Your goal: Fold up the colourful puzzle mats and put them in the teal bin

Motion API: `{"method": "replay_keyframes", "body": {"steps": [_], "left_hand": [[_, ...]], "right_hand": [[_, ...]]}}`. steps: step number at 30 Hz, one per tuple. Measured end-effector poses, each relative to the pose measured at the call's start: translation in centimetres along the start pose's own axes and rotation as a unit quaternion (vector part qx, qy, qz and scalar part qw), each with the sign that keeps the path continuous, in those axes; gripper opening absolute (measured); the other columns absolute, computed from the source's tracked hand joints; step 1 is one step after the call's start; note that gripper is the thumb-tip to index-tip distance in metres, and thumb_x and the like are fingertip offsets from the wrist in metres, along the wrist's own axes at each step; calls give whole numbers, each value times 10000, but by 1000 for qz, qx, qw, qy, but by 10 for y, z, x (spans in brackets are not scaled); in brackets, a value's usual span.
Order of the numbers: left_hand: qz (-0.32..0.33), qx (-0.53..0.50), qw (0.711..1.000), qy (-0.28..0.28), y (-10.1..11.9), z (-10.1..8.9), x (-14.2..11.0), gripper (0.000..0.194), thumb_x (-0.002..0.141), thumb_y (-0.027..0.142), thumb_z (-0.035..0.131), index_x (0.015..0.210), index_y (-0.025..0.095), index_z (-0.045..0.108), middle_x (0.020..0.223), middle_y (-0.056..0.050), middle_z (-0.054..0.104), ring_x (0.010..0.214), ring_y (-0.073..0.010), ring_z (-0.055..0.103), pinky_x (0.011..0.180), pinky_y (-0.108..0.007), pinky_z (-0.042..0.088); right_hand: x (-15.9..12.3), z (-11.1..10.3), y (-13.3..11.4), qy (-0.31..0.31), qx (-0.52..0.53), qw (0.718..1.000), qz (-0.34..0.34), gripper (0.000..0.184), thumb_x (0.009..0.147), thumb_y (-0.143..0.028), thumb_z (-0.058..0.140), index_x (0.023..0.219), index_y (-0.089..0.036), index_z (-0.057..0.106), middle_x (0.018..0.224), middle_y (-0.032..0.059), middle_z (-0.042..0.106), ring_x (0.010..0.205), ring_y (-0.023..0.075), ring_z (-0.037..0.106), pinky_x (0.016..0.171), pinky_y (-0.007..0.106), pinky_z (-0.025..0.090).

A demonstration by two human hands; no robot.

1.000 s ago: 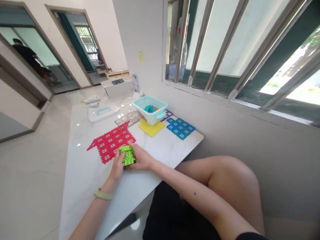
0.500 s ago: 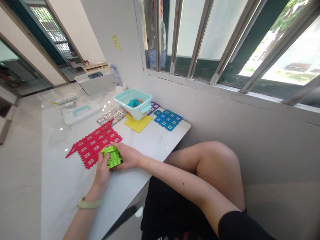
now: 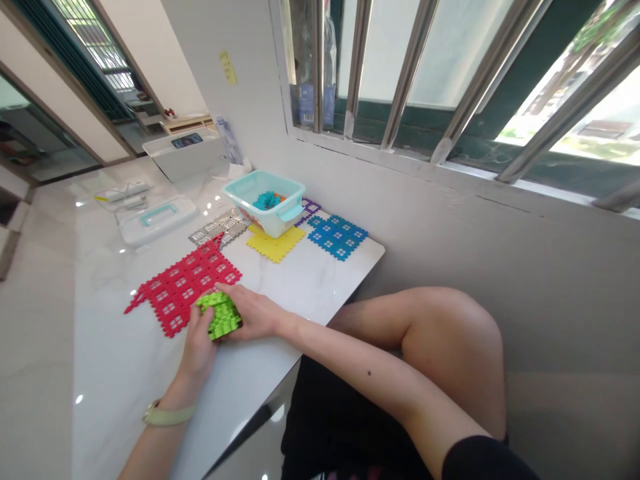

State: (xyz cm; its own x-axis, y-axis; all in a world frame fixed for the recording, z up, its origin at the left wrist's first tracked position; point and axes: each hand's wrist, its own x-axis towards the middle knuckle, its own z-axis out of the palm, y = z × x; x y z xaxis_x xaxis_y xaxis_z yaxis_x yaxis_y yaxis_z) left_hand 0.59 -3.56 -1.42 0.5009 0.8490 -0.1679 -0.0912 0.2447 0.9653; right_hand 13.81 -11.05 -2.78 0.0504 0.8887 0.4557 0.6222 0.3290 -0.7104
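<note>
And there it was, the green block (image 3: 219, 315) gripped between both hands, right at the lower edge of the red mat (image 3: 183, 287) on the white table (image 3: 300, 283)! The left hand (image 3: 197, 348) curled round its near side, fingers partly hidden, while the right hand (image 3: 250, 313) pressed from the other side, fingers held together across the top. Beyond them lay the yellow mat (image 3: 275, 244), blue mat (image 3: 337, 237) and teal tub (image 3: 263, 219).
</note>
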Motion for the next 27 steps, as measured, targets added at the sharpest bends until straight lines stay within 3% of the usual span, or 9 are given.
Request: {"method": "replay_keyframes", "body": {"steps": [13, 21, 27], "left_hand": [[-8, 7, 1000, -3, 0, -2, 0, 468, 713, 456, 732, 1104, 265, 560, 1126, -14, 631, 1007, -216, 621, 852, -318, 535], [-4, 18, 1000, -7, -4, -4, 2, 511, 731, 468, 702, 1159, 253, 525, 1029, -10, 646, 933, -206, 646, 830, -331, 532], [28, 25, 999, -13, -11, -6, 2, 495, 793, 452, 649, 1218, 228, 533, 1159, -58, 629, 1126, -238, 587, 949, -352, 479]], "right_hand": [[-1, -1, -1, -3, 9, 1000, 13, 1026, 734, -395, 769, 1514, -189, 136, 1436, 168, 426, 1304, 289, 449, 1057, 401, 414], [-1, -2, -4, 2, 23, 1000, 22, 1026, 720, -372, 780, 1515, -205, 153, 1441, 157, 427, 1307, 288, 450, 1053, 406, 415], [-3, -1, -7, 9, 28, 999, 28, 993, 691, -298, 780, 1498, -171, 216, 1420, 156, 443, 1305, 288, 449, 1081, 424, 396]]}}
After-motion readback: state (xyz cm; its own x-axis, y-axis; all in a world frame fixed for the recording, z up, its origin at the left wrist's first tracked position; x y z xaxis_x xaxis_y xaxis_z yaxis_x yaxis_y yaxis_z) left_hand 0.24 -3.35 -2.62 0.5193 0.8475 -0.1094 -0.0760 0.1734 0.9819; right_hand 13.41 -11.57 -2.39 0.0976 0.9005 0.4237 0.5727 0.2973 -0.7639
